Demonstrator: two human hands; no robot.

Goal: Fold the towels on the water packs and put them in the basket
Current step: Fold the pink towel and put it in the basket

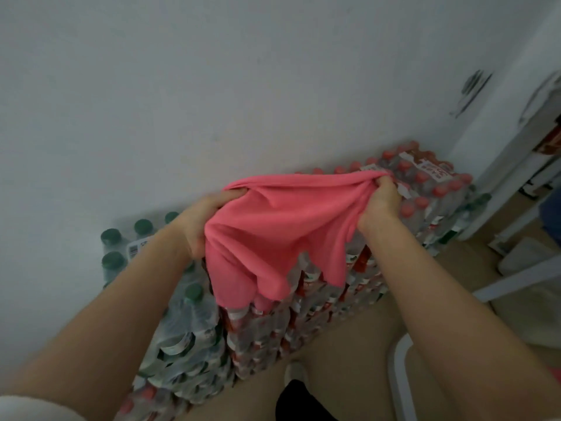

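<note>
We've got the pink towel (273,235) up off the stacked water packs (358,262), left hand (198,221) bunching one top corner, right hand (379,202) clenched around the other, and the cloth sags between them with its lower edge trailing over the red-capped bottles. Here's the worry: those grips are fistfuls, not clean corners, so any fold could come out lopsided, and the hanging hem might snag on a bottle cap. Green-capped packs (182,317) sit to the left, tight against the wall (212,86). A white curved rim (397,375) shows at lower right (possibly the basket, we can't tell).
</note>
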